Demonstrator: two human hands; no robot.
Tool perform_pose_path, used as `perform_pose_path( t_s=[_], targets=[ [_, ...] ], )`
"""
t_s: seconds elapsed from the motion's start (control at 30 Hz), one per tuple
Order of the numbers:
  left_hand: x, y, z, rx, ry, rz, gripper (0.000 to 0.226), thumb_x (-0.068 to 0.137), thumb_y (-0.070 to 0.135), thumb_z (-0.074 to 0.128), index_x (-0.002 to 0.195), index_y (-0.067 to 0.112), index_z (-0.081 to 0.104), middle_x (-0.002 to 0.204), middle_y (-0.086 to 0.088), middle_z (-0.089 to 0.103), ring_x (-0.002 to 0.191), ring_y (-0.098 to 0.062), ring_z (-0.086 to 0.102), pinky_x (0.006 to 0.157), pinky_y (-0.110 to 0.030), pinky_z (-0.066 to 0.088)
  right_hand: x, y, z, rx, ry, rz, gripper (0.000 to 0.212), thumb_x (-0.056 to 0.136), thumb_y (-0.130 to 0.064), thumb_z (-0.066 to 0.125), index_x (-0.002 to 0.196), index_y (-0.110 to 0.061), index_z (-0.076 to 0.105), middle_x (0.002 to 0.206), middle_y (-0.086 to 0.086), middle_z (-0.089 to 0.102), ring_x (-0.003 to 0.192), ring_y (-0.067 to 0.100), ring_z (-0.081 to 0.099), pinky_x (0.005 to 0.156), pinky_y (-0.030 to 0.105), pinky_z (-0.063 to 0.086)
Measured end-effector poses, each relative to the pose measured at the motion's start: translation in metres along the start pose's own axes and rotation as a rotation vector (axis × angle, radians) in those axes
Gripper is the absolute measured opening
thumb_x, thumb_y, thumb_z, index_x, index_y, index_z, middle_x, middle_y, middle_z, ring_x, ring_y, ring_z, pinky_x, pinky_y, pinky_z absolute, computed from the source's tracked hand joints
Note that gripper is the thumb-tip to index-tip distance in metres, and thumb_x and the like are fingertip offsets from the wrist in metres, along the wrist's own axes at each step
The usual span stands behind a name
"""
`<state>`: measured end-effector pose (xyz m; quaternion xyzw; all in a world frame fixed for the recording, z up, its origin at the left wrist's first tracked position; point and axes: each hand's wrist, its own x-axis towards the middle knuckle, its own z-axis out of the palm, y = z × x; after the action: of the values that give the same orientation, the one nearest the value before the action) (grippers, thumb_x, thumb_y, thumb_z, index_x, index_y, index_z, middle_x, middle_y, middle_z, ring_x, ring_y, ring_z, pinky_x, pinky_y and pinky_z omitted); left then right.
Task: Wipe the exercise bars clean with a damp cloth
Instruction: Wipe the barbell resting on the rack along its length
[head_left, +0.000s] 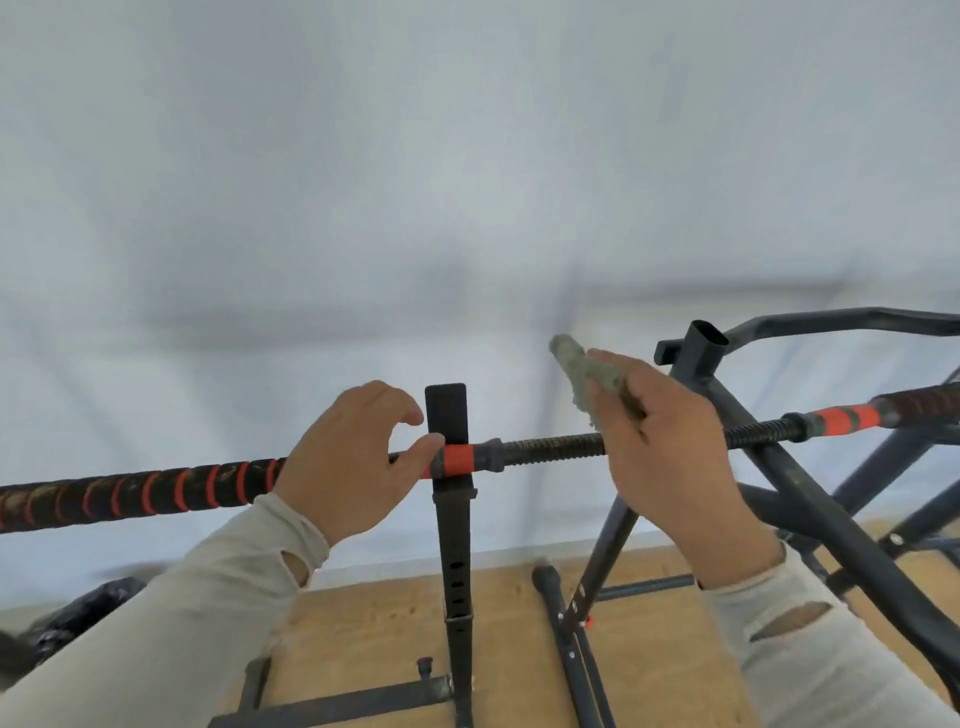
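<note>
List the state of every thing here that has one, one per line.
Left hand: fingers loosely curled over the bar, thumb touching the orange band, not clamped.
Right hand: grips the cloth, raised in front of the bar.
Cloth: bunched up, grey-green; dampness cannot be told.
Bar: lies level across the upright post.
Upright post: standing, carrying the bar.
Grip wrap: worn and smudged.

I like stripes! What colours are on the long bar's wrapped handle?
Black with orange-red spiral stripes on the wrapped handle, clearest in the head view.
</note>
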<state>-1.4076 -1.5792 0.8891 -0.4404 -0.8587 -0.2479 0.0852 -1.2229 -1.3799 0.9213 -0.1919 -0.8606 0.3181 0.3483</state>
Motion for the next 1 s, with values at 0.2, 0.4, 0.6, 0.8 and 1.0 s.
perform_pose_path(
  t_s=[0.2,0.4,0.6,0.8,1.0],
  targets=[
    [0.014,-0.003,0.026,-0.047,-0.150,-0.103,0.040,0.081,0.070,0.057,0.081,0.032,0.050,0.085,0.013,0.056,0.078,-0.011,0.055,0.070,-0.027,0.045,-0.011,0.051,0.042,-0.570,-0.451,-0.314,0.050,0.100,-0.048,0.047,0.140,-0.020,0.060,0.143,-0.003,0.062,0.129,0.019,0.057,0.112,0.045,0.044],
    [0.015,-0.008,0.028,-0.066,-0.145,-0.180,0.038,0.079,0.068,0.066,0.076,0.032,0.053,0.069,0.011,0.062,0.067,-0.010,0.057,0.062,-0.028,0.042,0.018,0.047,0.030,-0.439,-0.514,-0.253,0.031,0.103,-0.046,0.045,0.124,-0.028,0.060,0.111,-0.005,0.068,0.106,0.017,0.055,0.094,0.035,0.044],
    [0.016,-0.012,0.032,-0.054,-0.137,-0.187,0.043,0.076,0.075,0.061,0.080,0.032,0.056,0.073,0.011,0.067,0.069,-0.010,0.061,0.068,-0.034,0.052,0.024,0.064,0.049,-0.523,-0.540,-0.444,0.042,0.104,-0.046,0.041,0.128,-0.022,0.065,0.101,-0.007,0.070,0.092,0.019,0.057,0.087,0.039,0.049],
    [0.017,-0.011,0.032,-0.055,-0.128,-0.178,0.044,0.074,0.075,0.058,0.080,0.032,0.057,0.076,0.012,0.068,0.072,-0.011,0.062,0.069,-0.034,0.053,0.033,0.077,0.009,-0.526,-0.553,-0.325,0.040,0.104,-0.048,0.031,0.090,-0.030,0.065,0.086,-0.011,0.065,0.079,0.010,0.058,0.076,0.035,0.051],
    [0.015,-0.009,0.034,-0.021,-0.087,-0.158,0.043,0.077,0.073,0.059,0.077,0.031,0.054,0.069,0.012,0.064,0.066,-0.009,0.059,0.063,-0.027,0.047,0.027,0.056,0.014,-0.647,-0.488,-0.226,0.037,0.109,-0.041,0.035,0.081,-0.027,0.056,0.070,-0.005,0.059,0.071,0.016,0.056,0.066,0.031,0.043]
  ],
)
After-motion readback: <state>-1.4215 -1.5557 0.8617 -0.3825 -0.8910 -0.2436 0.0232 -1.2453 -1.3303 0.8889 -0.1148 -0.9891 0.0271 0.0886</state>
